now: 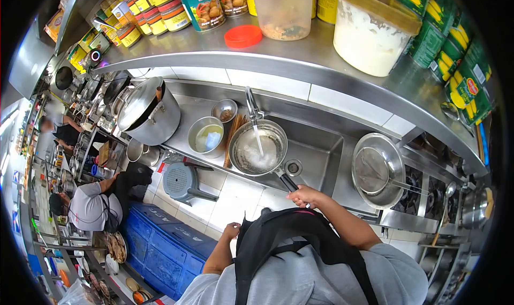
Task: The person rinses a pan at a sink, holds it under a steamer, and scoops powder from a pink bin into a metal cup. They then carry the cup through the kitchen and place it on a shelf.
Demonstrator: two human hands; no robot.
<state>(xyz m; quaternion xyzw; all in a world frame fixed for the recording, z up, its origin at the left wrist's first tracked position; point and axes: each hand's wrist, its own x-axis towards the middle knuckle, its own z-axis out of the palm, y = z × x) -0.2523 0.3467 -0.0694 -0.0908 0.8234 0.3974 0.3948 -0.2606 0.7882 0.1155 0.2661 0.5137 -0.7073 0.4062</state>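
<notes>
My right hand [305, 196] is wrapped round the black handle of a metal pan [258, 154]. The pan is over the left part of the steel sink [316, 139], under the faucet [251, 104], and a stream of water runs into it. Cloudy, whitish liquid shows inside. My left hand [231, 231] is beside my black apron, its fingers curled, and whether it holds anything is too small to tell. Left of the pan stand a metal pot [206, 137] with liquid and a bluish item, and a small bowl [225, 111]. Wooden sticks [234, 135] lie between pot and pan.
A large lidded pot [155, 117] stands left on the counter. A colander with a strainer [379, 171] is right of the sink, beside burners. Cans and tubs line the shelf [214, 45] above. A grey stool [182, 181] and blue chest [160, 251] are lower left; two people are farther left.
</notes>
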